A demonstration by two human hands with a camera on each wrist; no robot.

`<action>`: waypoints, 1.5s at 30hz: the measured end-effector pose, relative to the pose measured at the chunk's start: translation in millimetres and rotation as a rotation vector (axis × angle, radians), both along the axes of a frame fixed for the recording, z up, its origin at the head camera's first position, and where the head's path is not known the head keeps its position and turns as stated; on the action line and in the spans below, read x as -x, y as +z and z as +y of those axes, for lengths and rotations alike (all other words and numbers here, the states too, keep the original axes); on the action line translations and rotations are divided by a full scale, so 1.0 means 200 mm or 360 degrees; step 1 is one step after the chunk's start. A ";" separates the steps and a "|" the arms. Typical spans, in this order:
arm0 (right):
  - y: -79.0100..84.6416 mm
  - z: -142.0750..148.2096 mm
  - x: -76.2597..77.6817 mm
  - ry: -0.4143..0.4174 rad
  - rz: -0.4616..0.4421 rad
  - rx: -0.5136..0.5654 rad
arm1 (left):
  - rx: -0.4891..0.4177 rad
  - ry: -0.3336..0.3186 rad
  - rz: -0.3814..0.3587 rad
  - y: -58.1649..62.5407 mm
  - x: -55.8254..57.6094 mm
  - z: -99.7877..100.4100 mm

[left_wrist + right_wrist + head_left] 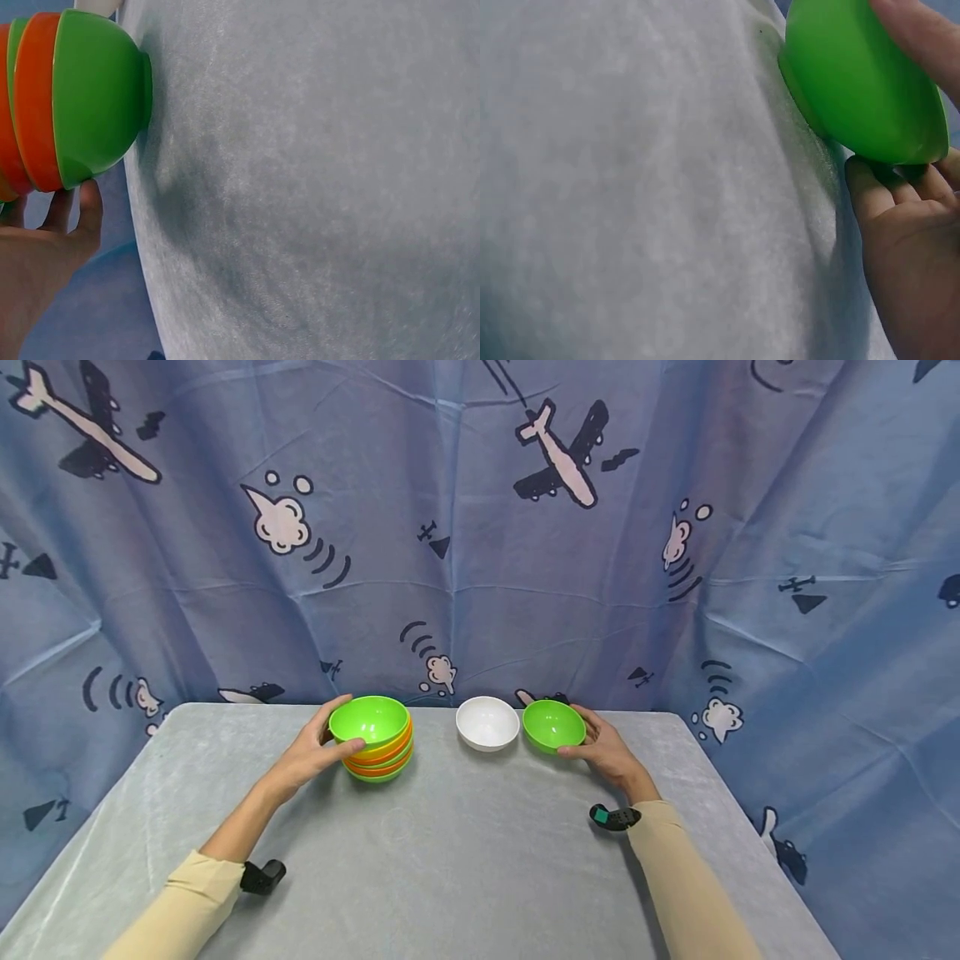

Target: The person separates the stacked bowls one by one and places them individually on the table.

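Both arms point(686, 877) stretched over a counter point(457, 860)
Left hand point(318, 747) grips a bowl stack point(381, 762); right hand point(611, 753) grips a green bowl point(553, 727).

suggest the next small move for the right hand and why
Probably lift the single green bowl slightly with the right hand: it already grips that bowl's side, while the left hand holds the stack of green and orange bowls, and the white bowl stands between.

Left arm point(206, 877), right arm point(671, 860) stretched forward; left fingers point(91, 210), right fingers point(870, 191) curved.
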State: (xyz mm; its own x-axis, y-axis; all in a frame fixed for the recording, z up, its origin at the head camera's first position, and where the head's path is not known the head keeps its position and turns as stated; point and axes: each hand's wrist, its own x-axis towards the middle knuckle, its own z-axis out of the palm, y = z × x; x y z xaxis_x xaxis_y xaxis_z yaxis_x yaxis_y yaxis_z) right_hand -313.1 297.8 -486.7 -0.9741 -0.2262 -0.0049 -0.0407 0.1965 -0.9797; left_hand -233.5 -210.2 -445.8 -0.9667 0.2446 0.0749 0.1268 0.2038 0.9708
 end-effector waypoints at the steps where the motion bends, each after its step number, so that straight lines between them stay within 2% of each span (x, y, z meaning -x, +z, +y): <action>1: 0.00 0.00 0.00 0.0011 0.0003 -0.0014 | -0.0003 0.0000 0.0002 0.00 0.00 0.00; 10: 0.06 0.04 -0.02 0.0008 0.0073 -0.0171 | -0.0002 0.0000 -0.0007 0.01 0.00 -0.01; 14: 0.13 0.06 -0.04 -0.0105 0.0089 -0.0199 | -0.0008 -0.0006 -0.0026 0.01 0.00 -0.01; 19: 0.18 0.07 -0.04 -0.0278 0.0096 -0.0079 | -0.0028 -0.0023 -0.0024 -0.01 -0.01 0.00; 23: 0.20 0.04 -0.03 -0.0312 0.0102 0.0056 | -0.0037 -0.0004 -0.0014 -0.03 -0.01 0.00; 27: 0.20 0.01 -0.03 -0.0322 0.0138 0.0149 | -0.0042 0.0001 0.0007 -0.04 0.00 0.00; 33: 0.21 -0.04 -0.04 -0.0315 0.0302 0.0253 | -0.0034 -0.0005 -0.0011 -0.05 -0.01 0.01; 40: 0.24 -0.14 -0.02 -0.0259 0.0472 0.0185 | -0.0034 -0.0007 -0.0025 -0.06 0.00 0.01; 45: 0.26 -0.23 -0.02 -0.0176 0.0496 0.0196 | -0.0025 -0.0002 -0.0040 -0.06 0.00 0.01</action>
